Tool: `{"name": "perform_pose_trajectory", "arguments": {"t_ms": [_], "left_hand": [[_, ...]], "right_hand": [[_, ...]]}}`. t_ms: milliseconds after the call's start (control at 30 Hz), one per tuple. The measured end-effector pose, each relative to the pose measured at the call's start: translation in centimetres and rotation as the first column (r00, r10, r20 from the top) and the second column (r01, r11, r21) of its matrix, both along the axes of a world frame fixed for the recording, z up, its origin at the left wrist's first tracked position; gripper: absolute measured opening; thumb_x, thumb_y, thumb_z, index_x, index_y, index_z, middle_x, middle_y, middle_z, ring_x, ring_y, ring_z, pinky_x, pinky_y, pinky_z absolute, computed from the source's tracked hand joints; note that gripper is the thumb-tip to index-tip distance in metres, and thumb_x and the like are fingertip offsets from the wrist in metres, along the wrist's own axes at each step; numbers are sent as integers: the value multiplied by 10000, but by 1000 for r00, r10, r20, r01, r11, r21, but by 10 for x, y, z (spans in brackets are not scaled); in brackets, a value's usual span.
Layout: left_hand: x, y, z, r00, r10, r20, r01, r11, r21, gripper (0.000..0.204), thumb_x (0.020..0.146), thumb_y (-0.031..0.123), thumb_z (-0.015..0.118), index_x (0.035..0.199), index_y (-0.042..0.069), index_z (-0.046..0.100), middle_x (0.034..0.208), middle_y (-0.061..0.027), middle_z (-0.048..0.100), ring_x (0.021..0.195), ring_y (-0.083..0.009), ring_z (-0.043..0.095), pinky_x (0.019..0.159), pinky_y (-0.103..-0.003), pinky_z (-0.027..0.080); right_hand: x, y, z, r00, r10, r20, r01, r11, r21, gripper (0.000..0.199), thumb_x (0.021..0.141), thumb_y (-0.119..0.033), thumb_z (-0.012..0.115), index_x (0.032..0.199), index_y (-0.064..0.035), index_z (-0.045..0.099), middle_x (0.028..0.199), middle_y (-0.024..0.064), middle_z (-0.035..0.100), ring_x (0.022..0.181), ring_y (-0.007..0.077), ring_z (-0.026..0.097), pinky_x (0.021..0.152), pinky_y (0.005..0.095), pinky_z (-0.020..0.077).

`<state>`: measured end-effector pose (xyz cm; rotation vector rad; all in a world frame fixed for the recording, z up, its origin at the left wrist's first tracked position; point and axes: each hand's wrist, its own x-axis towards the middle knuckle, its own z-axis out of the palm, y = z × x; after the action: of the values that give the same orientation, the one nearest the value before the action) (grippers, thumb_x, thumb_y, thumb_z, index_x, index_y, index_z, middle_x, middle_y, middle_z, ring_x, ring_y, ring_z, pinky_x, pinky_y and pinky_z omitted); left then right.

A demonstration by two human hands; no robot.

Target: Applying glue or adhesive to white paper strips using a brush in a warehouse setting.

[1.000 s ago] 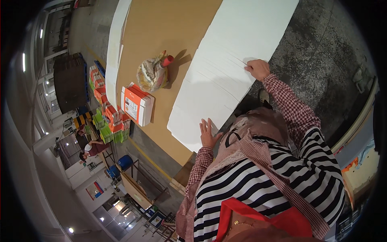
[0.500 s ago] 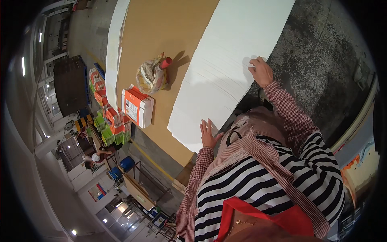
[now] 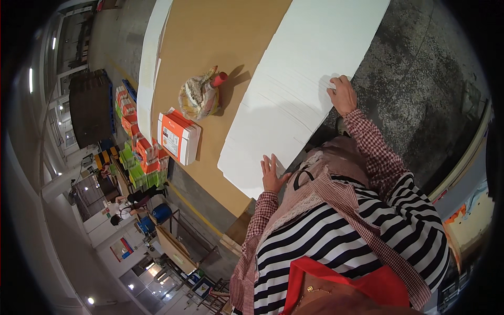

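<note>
A thick stack of large white sheets (image 3: 294,89) lies on a broad brown board (image 3: 220,47). My left hand (image 3: 272,176) rests flat on the stack's near corner, fingers spread, holding nothing. My right hand (image 3: 344,94) is at the stack's right edge. Its fingers curl over the top sheets, which lift slightly there. Both arms wear red checked sleeves over a striped top.
A tied plastic bag with a red-capped bottle (image 3: 202,97) and a pile of orange-and-white boxes (image 3: 178,136) sit on the board left of the sheets. Stacked colourful cartons (image 3: 139,155) stand beyond. Rough concrete floor (image 3: 425,79) lies to the right. A blue barrel (image 3: 156,212) and distant people are lower left.
My right hand has slid a little along the stack's edge. My left hand stays flat on the corner.
</note>
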<state>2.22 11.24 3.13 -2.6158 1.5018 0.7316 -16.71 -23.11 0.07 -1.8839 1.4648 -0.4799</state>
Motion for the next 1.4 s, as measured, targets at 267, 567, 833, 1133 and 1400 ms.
{"name": "perform_pose_trajectory", "arguments": {"t_ms": [267,567,833,1133,1400], "left_hand": [[4,1,2,994,32,-105,-32,999,7,982,710,344,763,1466,152,167,1492,-252,112,1353,-472,140,1093,-480,245],[2,-3,5,993,49,-106,-47,999,23,985,707,336,764,1466,151,164,1494,-247,108,1357,-465,137,1092,-474,252],[0,-2,5,999,-13,-39,15,999,34,1001,703,344,764,1469,160,147,1500,-229,105,1362,-443,154,1036,-454,339],[1,1,6,997,-11,-76,14,999,37,979,722,278,749,1470,131,133,1484,-272,106,1357,-462,139,1103,-471,230],[7,10,-2,995,-97,-18,97,995,7,971,733,291,748,1471,144,134,1500,-241,90,1364,-455,126,1091,-452,275]], "right_hand": [[-1,-4,2,998,67,-13,-67,997,-24,261,747,-135,696,972,-39,607,968,118,507,939,296,545,768,397,481],[-5,-19,-8,997,39,67,-35,997,-64,233,731,-159,719,893,-28,614,931,131,533,875,305,562,736,383,479],[5,-57,-13,942,330,-60,-308,922,237,261,834,-298,594,816,-40,631,784,147,633,752,315,600,696,402,480],[15,-46,-21,926,334,-175,-331,942,51,216,860,-257,557,807,-62,634,786,167,625,785,350,605,704,454,475],[19,-44,-24,874,392,-286,-402,915,26,221,847,-253,557,861,-53,651,835,163,647,836,317,632,735,424,503]]}}
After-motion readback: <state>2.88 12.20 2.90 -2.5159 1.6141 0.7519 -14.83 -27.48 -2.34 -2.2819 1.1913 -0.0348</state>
